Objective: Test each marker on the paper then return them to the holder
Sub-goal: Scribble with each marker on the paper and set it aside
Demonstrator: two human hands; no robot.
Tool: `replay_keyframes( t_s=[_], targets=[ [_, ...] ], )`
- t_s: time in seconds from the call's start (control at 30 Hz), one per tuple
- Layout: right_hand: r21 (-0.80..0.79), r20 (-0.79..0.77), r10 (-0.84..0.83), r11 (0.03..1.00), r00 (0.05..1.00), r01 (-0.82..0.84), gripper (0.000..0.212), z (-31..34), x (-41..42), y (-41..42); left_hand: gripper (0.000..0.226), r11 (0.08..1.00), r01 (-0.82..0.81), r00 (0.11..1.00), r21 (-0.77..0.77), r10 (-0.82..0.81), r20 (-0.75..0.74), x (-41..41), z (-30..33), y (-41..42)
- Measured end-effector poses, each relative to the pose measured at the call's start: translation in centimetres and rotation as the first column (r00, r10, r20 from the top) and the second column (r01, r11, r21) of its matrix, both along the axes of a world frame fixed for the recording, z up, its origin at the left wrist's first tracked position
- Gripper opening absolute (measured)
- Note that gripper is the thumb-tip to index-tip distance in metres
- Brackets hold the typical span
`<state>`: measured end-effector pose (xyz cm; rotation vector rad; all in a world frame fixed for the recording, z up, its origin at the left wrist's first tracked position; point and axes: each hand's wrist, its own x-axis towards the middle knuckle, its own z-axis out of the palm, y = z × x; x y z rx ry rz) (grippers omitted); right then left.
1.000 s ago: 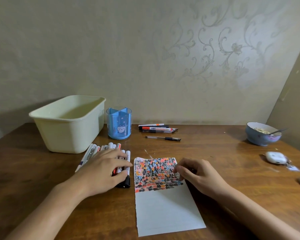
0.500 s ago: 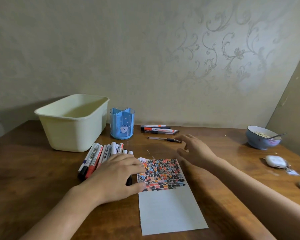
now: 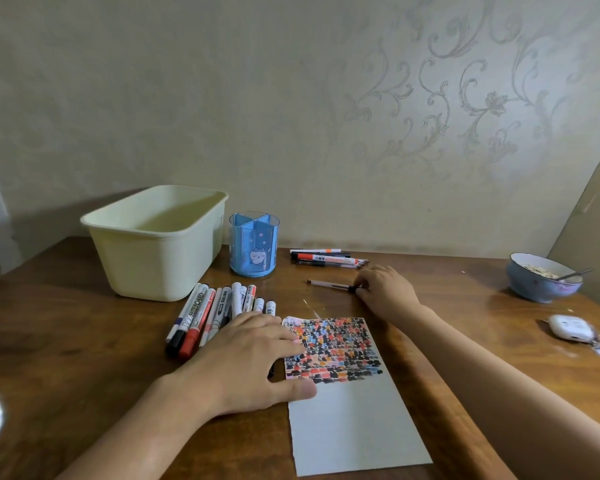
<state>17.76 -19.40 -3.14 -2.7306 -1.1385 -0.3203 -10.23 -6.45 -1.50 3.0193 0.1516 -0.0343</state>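
A white paper (image 3: 354,427) lies in front of me, its top half filled with red, black and blue marks. My left hand (image 3: 253,358) presses flat on the paper's left edge and covers the lower ends of several markers (image 3: 215,310) lying in a row. My right hand (image 3: 383,289) pinches the black end of a thin pen (image 3: 329,285) lying on the table beyond the paper. The blue pen holder (image 3: 254,249) stands behind the markers, with nothing showing above its rim. A few more pens (image 3: 326,258) lie by the wall.
A cream plastic tub (image 3: 153,244) stands at the back left. A blue bowl (image 3: 542,282) with food and a spoon sits at the right, with a white earbud case (image 3: 568,327) nearer me. The wooden table (image 3: 66,341) meets the wall behind.
My right hand left the paper, reached forward and closed its fingers on the thin pen's end. My left hand slid from the markers onto the paper's left edge.
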Motion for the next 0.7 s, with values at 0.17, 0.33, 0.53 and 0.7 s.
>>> replay_keyframes(
  t_s=[0.17,0.33,0.53,0.7],
  targets=[
    [0.166,-0.095,0.021,0.986,0.995,-0.005,0.009,0.6,-1.5,-2.2,0.097,1.0,0.018,0.999,-0.011,-0.018,-0.05,-0.1,0.2,0.1],
    [0.533,-0.522,0.249,0.842,0.816,0.085,0.007,1.8,-5.6,-5.4,0.104,0.999,0.022,0.999,-0.025,-0.023,-0.038,-0.3,0.2,0.0],
    [0.665,-0.697,0.536,0.731,0.477,0.152,0.012,1.7,-10.8,-7.6,0.107,0.999,0.012,1.0,-0.03,-0.012,-0.009,-0.1,0.0,0.0],
    [0.678,-0.669,0.59,0.734,0.451,0.046,0.022,1.6,-12.5,-7.4,0.106,0.999,0.014,0.998,-0.035,-0.011,0.068,-0.2,0.0,-0.1]
  ],
)
